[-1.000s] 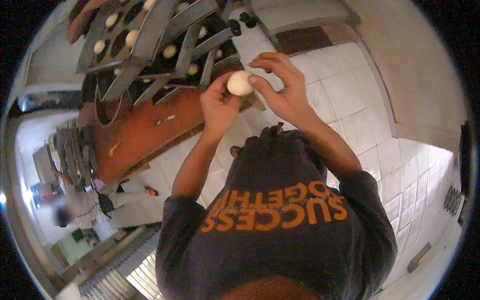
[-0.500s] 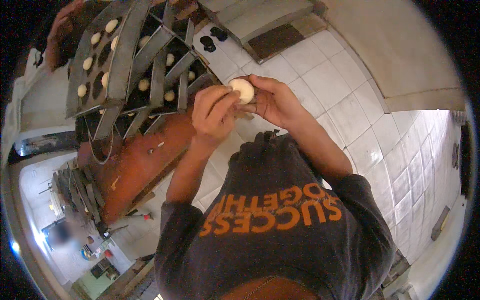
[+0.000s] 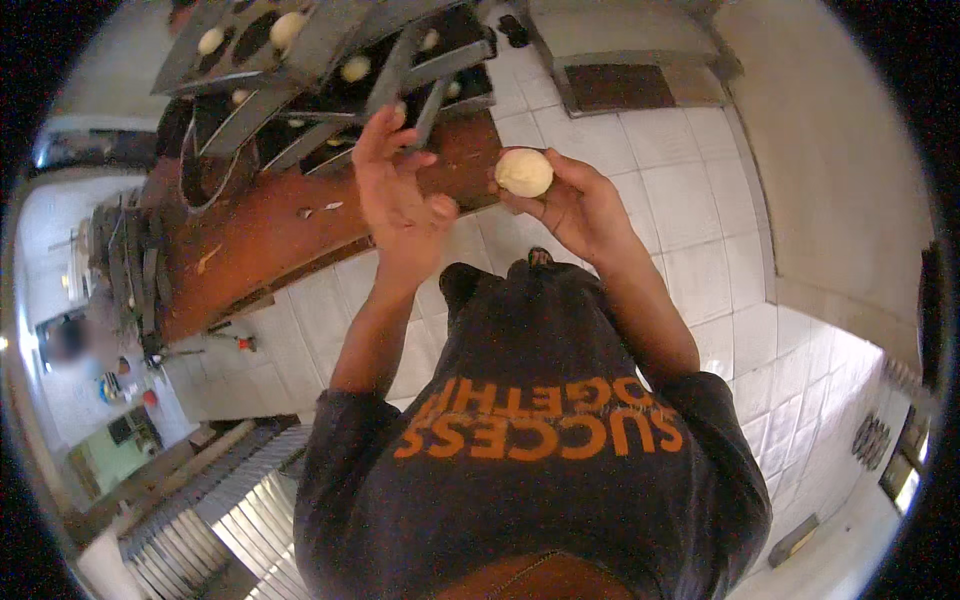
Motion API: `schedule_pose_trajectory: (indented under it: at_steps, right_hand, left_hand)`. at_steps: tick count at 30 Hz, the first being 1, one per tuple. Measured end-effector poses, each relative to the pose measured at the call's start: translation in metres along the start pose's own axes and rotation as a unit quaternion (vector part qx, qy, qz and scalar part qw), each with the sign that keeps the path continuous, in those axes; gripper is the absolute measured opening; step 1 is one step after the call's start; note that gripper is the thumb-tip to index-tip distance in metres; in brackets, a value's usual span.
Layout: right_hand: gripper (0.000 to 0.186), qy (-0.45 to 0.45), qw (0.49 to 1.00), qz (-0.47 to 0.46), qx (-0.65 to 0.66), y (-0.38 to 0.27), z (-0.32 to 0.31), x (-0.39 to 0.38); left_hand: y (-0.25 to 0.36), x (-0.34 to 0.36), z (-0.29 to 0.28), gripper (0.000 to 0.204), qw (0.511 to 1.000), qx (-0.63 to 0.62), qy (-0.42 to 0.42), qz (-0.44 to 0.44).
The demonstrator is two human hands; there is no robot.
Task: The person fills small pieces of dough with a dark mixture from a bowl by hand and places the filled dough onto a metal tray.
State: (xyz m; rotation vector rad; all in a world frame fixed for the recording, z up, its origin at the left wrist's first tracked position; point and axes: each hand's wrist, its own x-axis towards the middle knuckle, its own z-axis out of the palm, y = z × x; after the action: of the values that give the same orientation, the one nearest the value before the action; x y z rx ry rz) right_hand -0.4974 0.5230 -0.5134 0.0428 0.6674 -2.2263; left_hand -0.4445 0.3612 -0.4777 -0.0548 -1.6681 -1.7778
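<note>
A pale, round ball of dough (image 3: 524, 174) rests in the fingers of my right hand (image 3: 592, 212), out in front of my chest. My left hand (image 3: 398, 205) is raised to the left of it, apart from the ball, its fingers spread and nothing in them. Just beyond my left fingertips are dark metal trays (image 3: 440, 66), stacked crosswise at the upper left. Several similar dough balls sit in them, among them one in the top tray (image 3: 289, 31) and one lower down (image 3: 355, 69).
The trays stand on a red-brown table (image 3: 270, 235), which carries a few small bits. Dark slats (image 3: 125, 265) are piled at its left end. White tiles (image 3: 690, 200) cover the floor. At the right rises a beige wall (image 3: 830, 150); a rack of trays (image 3: 190, 540) stands lower left.
My left hand has let go of the dough ball and moved left with its fingers opening. The ball stays in my right hand. The whole view has turned, with the trays higher up.
</note>
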Motion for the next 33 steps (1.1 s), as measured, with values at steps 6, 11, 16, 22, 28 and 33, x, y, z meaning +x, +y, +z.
schedule_pose_trajectory:
  at_steps: [6,11,16,22,28,33]
  right_hand:
    - [0.044,0.013,0.987,0.077,-0.143,0.042,-0.020,0.053]
    - [0.033,-0.131,0.839,0.132,-0.511,0.056,0.018,0.093]
    - [0.053,-0.345,0.737,-0.085,-0.575,-0.033,0.213,0.137]
    - [0.037,-0.126,0.534,-0.348,-0.760,-0.042,0.327,0.283]
    - [0.046,-0.241,0.158,-0.274,-0.918,-0.016,0.282,0.354]
    - [0.044,-0.345,0.255,-0.160,-0.889,-0.019,0.280,0.336]
  left_hand:
    - [-0.023,-0.037,-0.104,0.036,0.974,0.129,0.087,-0.166]
    - [-0.036,-0.054,-0.163,0.027,0.940,0.124,0.194,-0.251]
    - [-0.036,-0.045,-0.222,0.025,0.929,0.118,0.270,-0.224]
    - [-0.051,-0.029,-0.245,0.025,0.927,0.085,0.296,-0.212]
    - [-0.065,-0.050,-0.271,0.025,0.913,0.074,0.334,-0.222]
    - [-0.065,-0.062,-0.289,0.025,0.906,0.071,0.330,-0.255]
